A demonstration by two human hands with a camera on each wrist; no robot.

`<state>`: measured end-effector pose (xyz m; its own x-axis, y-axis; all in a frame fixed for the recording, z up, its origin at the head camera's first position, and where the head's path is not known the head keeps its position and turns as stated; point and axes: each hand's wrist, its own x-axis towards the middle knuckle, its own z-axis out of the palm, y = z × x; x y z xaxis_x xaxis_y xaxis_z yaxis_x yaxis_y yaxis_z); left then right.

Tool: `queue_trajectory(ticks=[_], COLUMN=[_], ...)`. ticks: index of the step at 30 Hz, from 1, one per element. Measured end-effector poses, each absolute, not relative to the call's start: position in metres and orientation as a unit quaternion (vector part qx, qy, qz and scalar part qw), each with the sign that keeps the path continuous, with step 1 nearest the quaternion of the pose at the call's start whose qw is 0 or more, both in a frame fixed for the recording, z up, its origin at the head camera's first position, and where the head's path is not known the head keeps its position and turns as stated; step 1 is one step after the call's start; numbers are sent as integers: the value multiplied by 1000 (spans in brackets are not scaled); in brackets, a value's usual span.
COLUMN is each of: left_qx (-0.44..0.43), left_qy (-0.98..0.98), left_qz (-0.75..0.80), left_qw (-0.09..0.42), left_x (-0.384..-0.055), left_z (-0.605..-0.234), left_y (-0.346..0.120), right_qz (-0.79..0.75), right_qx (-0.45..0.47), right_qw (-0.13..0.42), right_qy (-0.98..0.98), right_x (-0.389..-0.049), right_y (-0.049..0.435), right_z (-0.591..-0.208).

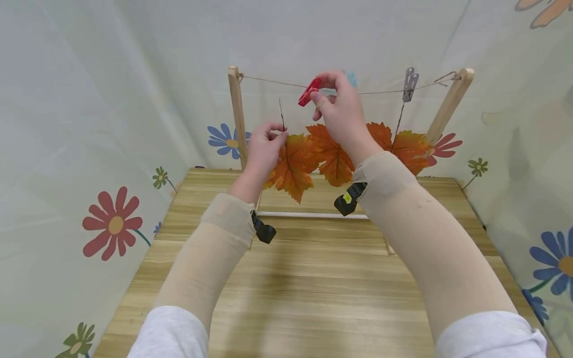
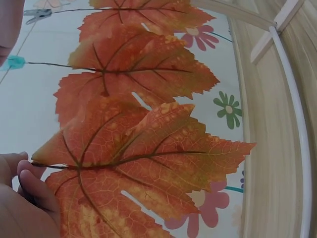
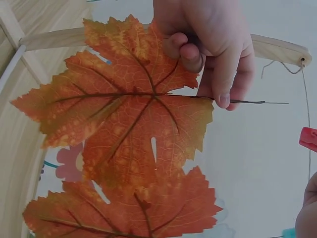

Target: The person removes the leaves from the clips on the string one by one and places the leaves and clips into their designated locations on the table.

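My left hand (image 1: 267,144) pinches the thin dark stem of an orange maple leaf (image 1: 293,161), whose tip points up toward the string. In the right wrist view that leaf (image 3: 143,94) lies nearest, its stem passing between thumb and fingers. A red clothespin (image 1: 309,92) is pinched by my right hand (image 1: 340,107) right at the string (image 1: 277,81). Two more maple leaves hang to the right: the middle leaf (image 2: 133,69) from a teal clothespin (image 2: 14,62), the far leaf (image 1: 409,149) from a grey clothespin (image 1: 409,85). My right hand partly covers the teal one in the head view.
Two wooden posts, the left post (image 1: 236,104) and the right post (image 1: 449,107), hold the string above a wood-grain table (image 1: 313,288). A white bar (image 1: 313,215) runs low between them. Behind hangs a pale flower-printed curtain (image 1: 147,99).
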<state>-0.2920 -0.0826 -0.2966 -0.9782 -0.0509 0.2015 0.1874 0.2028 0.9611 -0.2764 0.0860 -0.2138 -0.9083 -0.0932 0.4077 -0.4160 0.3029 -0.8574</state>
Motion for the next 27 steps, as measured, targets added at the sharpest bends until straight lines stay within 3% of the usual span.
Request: queue_trajectory(ticks=[27], left_qx=[-16], left_qy=[-736], left_qz=[-672], left_qw=[80], left_x=[-290], left_z=[-339], left_y=[-89], right_qz=[615], right_qx=[112], right_qw=[114], right_qy=[-772], right_x=[-265], right_y=[112], right_z=[-271])
